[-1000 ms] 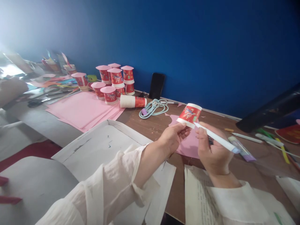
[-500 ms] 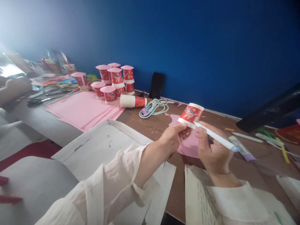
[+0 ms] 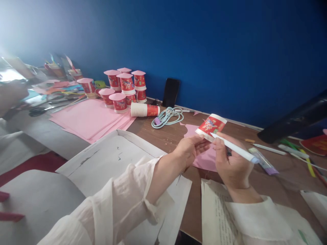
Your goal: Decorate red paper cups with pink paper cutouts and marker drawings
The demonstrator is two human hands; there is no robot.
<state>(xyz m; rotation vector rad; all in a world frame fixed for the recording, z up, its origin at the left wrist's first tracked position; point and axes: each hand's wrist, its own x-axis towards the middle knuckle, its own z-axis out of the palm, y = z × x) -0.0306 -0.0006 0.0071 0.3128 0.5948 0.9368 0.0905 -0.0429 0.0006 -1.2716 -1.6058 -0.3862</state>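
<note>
A red paper cup with a white rim and a printed figure is tilted above the table. My left hand pinches it by the rim, fingers underneath. My right hand is closed around a white marker with a pale blue end. The marker's tip is at the cup's rim; whether it touches cannot be made out. Beneath the hands lies a pink paper piece. Farther back stand several red cups topped with pink discs, beside a stack of cups lying on its side.
A white box lid lies at front left, with pink sheets behind it. A coiled cable and a phone are by the wall. Pens and a glue tube lie right. Another person's hand is far left.
The cup has shifted slightly right and turned in my left hand. The marker has moved slightly left. At the far left, the other person's hand has moved a little.
</note>
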